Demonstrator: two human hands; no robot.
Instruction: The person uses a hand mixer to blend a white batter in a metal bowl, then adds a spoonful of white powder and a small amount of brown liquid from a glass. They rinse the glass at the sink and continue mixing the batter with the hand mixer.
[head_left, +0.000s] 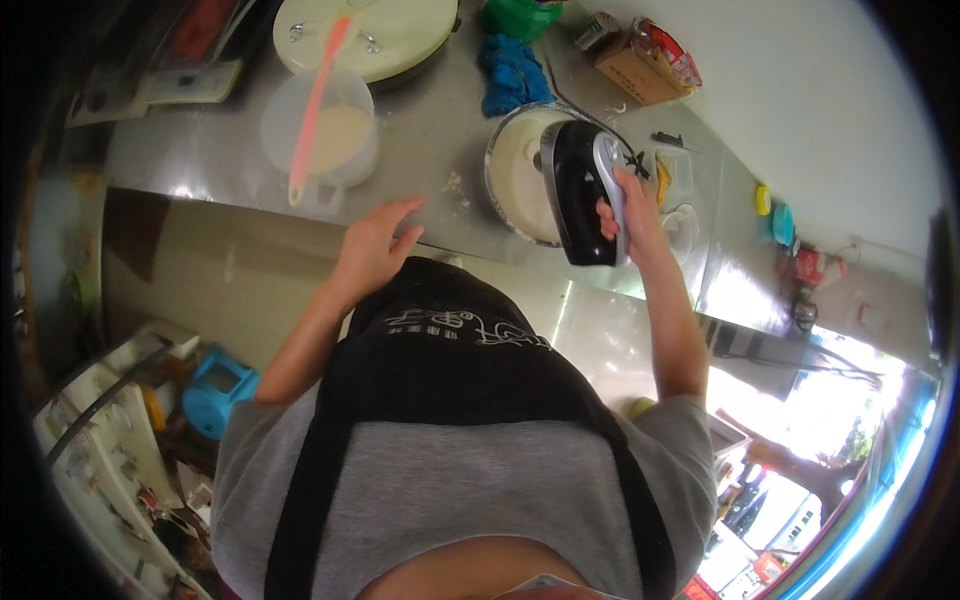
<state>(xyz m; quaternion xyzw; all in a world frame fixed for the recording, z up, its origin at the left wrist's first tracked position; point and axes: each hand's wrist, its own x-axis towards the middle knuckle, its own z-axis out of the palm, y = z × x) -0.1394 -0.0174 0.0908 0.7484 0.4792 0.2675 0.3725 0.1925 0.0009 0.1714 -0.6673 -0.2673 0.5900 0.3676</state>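
Note:
My right hand (630, 214) grips the silver handle of a black electric hand mixer (577, 195). The mixer is held over a round metal bowl (491, 187) of pale, creamy batter (517, 169); its body hides the bowl's right part, and I cannot make out the beaters. My left hand (382, 236) is empty, fingers apart, at the front edge of the steel worktop (427, 135). Beyond that hand stands a translucent plastic measuring jug (360, 161) with pale contents. A pink spatula (313, 112) lies across the jug's top.
Behind the jug sits a round cream-coloured electric appliance (360, 37). A blue cloth (516, 75) lies behind the bowl, near a green container (523, 16) and a cardboard box (637, 71). Clear plastic containers (679, 169) stand to the right. White specks (454, 184) dot the worktop.

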